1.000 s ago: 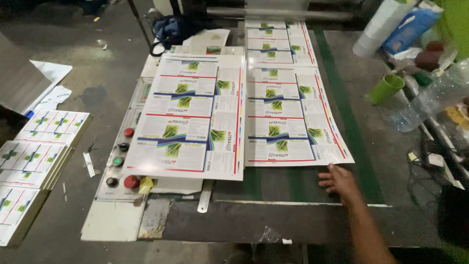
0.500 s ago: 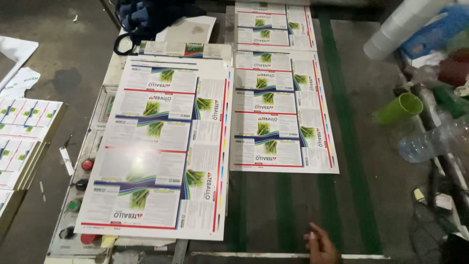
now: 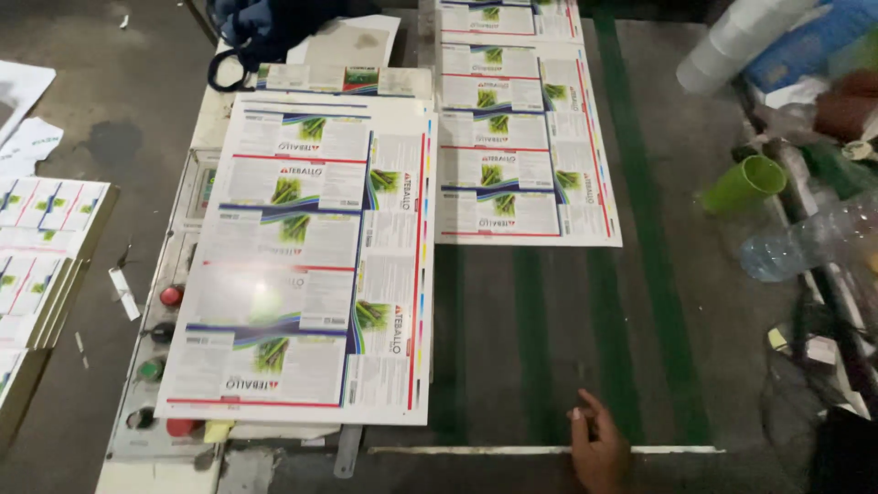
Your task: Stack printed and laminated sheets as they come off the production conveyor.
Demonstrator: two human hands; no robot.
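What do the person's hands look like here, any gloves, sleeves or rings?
Only one hand shows, at the bottom edge of the head view. It is bare: no glove, and no ring or watch that I can make out in the dim light. The fingers are uncovered. The wrist is cut off by the frame, so a sleeve cannot be judged. The other hand is out of view.

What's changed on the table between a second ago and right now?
The right hand has drawn back from the lower corner of the printed sheet on the belt to the table's near edge, fingers loose, holding nothing. That sheet now lies farther from the hand. The stack of printed sheets over the control panel and the green cup look unmoved. The left hand is out of view.
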